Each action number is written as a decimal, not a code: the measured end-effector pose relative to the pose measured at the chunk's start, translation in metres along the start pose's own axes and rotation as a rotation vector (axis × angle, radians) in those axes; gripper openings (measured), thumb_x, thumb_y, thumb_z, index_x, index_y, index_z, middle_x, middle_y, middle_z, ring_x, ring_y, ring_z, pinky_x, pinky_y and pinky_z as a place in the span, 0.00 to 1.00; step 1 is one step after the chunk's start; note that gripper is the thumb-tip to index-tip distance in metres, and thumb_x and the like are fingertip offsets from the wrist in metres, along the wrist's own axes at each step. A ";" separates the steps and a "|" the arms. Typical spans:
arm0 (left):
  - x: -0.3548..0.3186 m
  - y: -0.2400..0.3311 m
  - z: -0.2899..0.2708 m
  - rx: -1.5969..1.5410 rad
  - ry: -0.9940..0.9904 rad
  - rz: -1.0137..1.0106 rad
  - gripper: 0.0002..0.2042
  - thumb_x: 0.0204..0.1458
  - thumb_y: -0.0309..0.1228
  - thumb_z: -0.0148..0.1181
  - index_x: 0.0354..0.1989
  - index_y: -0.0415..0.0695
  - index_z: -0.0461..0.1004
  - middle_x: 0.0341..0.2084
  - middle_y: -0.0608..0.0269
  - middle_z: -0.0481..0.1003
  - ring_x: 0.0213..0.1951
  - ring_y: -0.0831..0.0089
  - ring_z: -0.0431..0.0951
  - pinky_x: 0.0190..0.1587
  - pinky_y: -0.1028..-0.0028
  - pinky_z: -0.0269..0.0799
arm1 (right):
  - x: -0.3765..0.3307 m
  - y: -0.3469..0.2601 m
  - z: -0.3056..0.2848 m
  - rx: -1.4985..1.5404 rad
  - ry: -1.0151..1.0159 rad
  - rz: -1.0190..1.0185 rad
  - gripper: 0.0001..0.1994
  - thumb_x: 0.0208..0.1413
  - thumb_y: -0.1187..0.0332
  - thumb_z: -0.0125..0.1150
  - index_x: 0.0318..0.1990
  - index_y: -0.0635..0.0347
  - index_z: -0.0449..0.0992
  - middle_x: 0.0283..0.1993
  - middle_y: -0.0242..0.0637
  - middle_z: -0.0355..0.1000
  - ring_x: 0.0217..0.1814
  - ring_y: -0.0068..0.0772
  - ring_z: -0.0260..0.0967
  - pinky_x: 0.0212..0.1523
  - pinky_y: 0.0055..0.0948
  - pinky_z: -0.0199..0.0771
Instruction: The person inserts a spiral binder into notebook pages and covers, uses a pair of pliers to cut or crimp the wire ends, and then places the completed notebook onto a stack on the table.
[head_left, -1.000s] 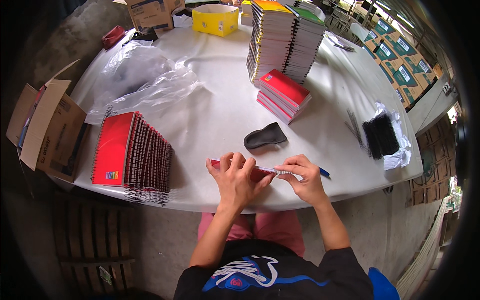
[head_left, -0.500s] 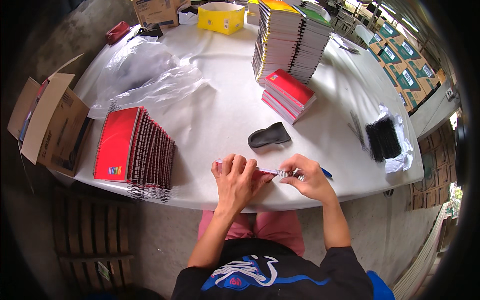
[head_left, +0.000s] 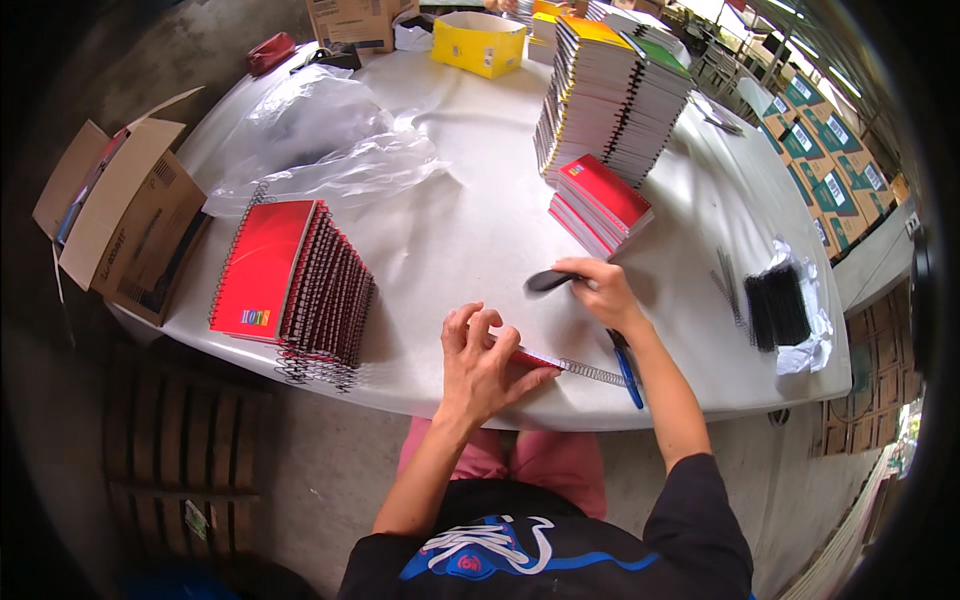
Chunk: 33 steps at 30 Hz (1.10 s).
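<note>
Near the front edge of the table, my left hand grips a red notebook, its fingers bent over the covers. From the notebook's right end sticks out a dark wire coil, partly threaded along the edge. Beyond it, my right hand pinches a black, curved, rubbery-looking piece, blurred by motion. Beneath my right wrist lies a blue pen, touching or close to the coil's free end.
Red spiral notebooks are stacked at left beside an open carton. Plastic film lies behind. Unbound red notebooks sit before tall notebook piles. Black coils rest on white paper at right. A yellow box stands far back.
My right hand has left the coil, moved away from me and picked up the black piece. The coil's free end now shows fully. The view has shifted slightly.
</note>
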<state>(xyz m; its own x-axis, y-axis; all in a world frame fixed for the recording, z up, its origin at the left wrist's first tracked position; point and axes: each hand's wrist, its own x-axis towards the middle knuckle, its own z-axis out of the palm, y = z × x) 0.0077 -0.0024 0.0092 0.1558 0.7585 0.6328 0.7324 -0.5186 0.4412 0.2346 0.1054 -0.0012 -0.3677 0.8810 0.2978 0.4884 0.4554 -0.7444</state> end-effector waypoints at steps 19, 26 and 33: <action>0.005 -0.012 0.004 -0.122 -0.069 -0.028 0.25 0.28 0.52 0.71 0.22 0.44 0.70 0.46 0.55 0.63 0.53 0.53 0.58 0.52 0.58 0.58 | -0.018 -0.070 0.003 0.192 -0.315 -0.106 0.15 0.35 0.85 0.57 0.34 0.63 0.81 0.33 0.43 0.78 0.36 0.30 0.77 0.38 0.27 0.75; 0.015 -0.024 0.002 -0.241 0.014 -0.079 0.29 0.21 0.50 0.76 0.22 0.42 0.67 0.53 0.49 0.55 0.47 0.56 0.59 0.43 0.62 0.65 | -0.016 -0.052 0.020 0.217 -0.161 0.073 0.13 0.38 0.84 0.58 0.33 0.62 0.81 0.32 0.42 0.77 0.33 0.24 0.75 0.36 0.24 0.73; 0.001 -0.038 0.020 -0.506 0.127 -0.325 0.43 0.13 0.49 0.80 0.35 0.42 0.58 0.43 0.56 0.53 0.43 0.65 0.60 0.39 0.67 0.66 | -0.001 -0.065 0.029 -0.068 -0.038 0.062 0.13 0.38 0.81 0.59 0.34 0.60 0.81 0.34 0.39 0.78 0.34 0.31 0.76 0.38 0.26 0.74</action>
<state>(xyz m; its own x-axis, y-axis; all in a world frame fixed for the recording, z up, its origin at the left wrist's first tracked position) -0.0062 0.0259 -0.0195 -0.1258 0.8721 0.4728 0.3185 -0.4158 0.8518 0.1801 0.0716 0.0292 -0.3642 0.9029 0.2282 0.5635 0.4087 -0.7179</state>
